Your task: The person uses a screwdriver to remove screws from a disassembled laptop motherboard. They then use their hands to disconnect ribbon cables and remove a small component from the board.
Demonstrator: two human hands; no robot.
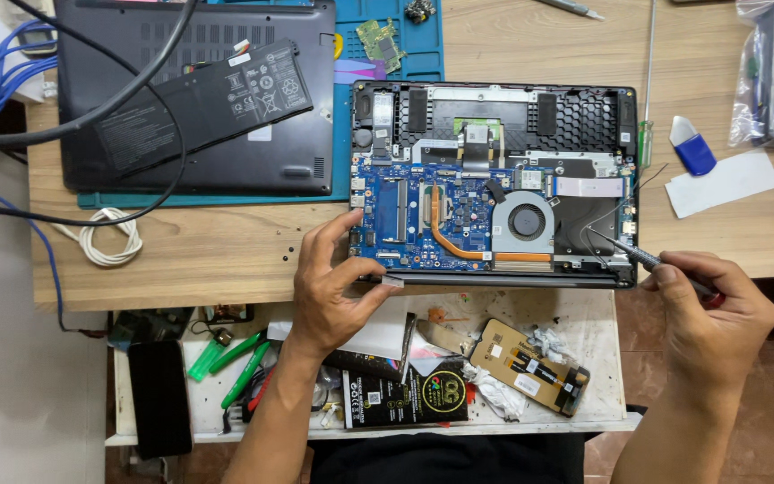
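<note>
An opened laptop [593, 108] lies on the wooden table with its blue circuit board [414, 215], round fan [523, 221] and copper heat pipe exposed. My left hand [333, 282] rests on the laptop's near left corner, thumb and fingers pinching the edge beside a small white tab. My right hand [714, 314] grips a thin screwdriver [629, 249], whose tip touches the laptop's near right corner, close to a black wire.
A black bottom cover [118, 116] with a flat battery [199, 103] on it lies at the back left, crossed by black cables. A blue mat, white coiled cable [105, 237] and blue scraper [693, 148] lie around. A lower shelf holds pliers, a phone [159, 394] and small parts.
</note>
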